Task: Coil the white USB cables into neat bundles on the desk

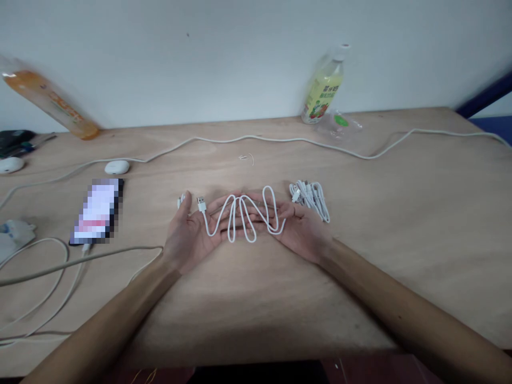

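White cable (239, 197) lies across left hand (194, 237) and right hand (304, 232), both palms up, fingers extended and meeting, over the desk (248, 298). Looped cable's long axis runs left to right; USB plug (201, 204) at its left end points toward the wall (240, 69). Cable is thin, smooth, bent into narrow zigzag loops; plug has white housing, metal tip. Other end unclear near right thumb. Cable bundle (311, 198) sits just beside right hand.

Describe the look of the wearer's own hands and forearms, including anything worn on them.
The left hand and right hand are ungloved. Neither wrist shows a watch or bracelet. The left forearm and right forearm are bare, with no sleeve visible.
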The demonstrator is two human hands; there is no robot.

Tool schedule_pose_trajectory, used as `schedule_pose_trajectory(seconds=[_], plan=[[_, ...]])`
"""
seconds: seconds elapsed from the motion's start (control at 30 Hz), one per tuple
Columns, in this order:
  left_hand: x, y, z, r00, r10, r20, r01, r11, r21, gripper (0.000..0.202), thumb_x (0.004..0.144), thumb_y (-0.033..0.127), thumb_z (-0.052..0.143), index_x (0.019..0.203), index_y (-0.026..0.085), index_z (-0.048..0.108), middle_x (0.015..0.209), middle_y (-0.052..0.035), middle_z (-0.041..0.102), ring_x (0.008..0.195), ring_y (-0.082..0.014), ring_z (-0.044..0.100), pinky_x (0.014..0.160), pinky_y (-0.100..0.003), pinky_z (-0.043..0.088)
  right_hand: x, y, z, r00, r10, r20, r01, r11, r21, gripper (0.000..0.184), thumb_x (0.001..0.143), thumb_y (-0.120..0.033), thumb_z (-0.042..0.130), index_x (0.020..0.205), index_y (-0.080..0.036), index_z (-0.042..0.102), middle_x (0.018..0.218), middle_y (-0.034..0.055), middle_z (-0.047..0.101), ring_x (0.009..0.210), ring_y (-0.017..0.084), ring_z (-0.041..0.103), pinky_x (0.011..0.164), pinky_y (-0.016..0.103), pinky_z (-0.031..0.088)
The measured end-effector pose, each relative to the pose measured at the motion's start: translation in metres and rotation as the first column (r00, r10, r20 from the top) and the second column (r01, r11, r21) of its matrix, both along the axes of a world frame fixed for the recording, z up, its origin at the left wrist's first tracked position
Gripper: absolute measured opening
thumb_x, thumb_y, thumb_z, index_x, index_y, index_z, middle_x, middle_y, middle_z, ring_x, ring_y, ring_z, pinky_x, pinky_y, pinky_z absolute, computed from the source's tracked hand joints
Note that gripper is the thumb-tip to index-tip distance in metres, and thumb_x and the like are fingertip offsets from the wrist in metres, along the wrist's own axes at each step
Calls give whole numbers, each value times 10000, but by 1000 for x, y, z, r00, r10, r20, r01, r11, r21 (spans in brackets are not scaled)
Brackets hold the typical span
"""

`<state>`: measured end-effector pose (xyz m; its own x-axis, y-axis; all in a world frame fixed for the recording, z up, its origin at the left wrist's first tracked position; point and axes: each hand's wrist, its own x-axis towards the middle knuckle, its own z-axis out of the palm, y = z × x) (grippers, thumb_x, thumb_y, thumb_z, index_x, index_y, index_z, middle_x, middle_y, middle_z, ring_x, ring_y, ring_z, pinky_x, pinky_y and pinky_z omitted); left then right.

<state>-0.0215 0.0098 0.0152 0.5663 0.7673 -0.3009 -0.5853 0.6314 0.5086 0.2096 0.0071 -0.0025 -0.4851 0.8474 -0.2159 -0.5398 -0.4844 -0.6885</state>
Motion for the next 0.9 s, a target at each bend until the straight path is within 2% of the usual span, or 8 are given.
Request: schedule_pose_trajectory(seconds=[0.13, 0.33, 0.5, 0.67, 0.9], plan=[[-1, 0, 0, 999, -23, 41, 23, 1000, -6, 872, 1107, 689, 227, 1644, 61, 506, 1450, -259, 733, 1422, -453, 649, 1222, -629, 449, -1, -1, 2, 1000, -4, 12, 4, 999, 34, 472, 717, -173, 532, 1108, -190, 797, 1265, 123, 821, 1337, 354, 680, 1240, 621, 466], [-1, 0, -1, 1000, 5, 15, -5, 1000, -13, 940, 1102, 706, 133, 1634, 27, 507, 1454, -279, 723, 1414, -442, 657, 1241, -617, 431, -1, -1, -1, 1000, -10, 25, 10, 1000, 22, 482, 717, -172, 546, 1127, -188, 798, 1275, 130, 814, 1335, 357, 680, 1217, 621, 494], [1, 0, 0, 999, 20, 31, -19, 999, -31, 899, 1101, 694, 198, 1654, 47, 486, 1459, -277, 720, 1388, -451, 673, 1226, -634, 444, 0, -1, -2, 1000, -16, 22, 15, 1000, 22, 499, 715, -162, 546, 1147, -172, 795, 1244, 139, 823, 1302, 351, 699, 1221, 615, 492], [2, 0, 3, 999, 20, 38, -19, 999, -35, 897, 1107, 680, 153, 1649, 54, 497, 1459, -276, 720, 1382, -456, 678, 1221, -642, 449, 1, -1, -2, 1000, -8, 25, 8, 1000, -5, 554, 728, -168, 539, 1226, -173, 783, 1254, 137, 825, 1285, 345, 710, 1220, 615, 495], [0, 0, 0, 998, 3, 63, -2, 1000, -9, 820, 1109, 661, 272, 1663, 97, 491, 1495, -255, 706, 1402, -462, 665, 1218, -647, 458, 0, -1, -2, 1000, -24, 6, 24, 1000, -1, 552, 734, -158, 524, 1217, -179, 790, 1278, 127, 815, 1298, 338, 698, 1218, 606, 501]])
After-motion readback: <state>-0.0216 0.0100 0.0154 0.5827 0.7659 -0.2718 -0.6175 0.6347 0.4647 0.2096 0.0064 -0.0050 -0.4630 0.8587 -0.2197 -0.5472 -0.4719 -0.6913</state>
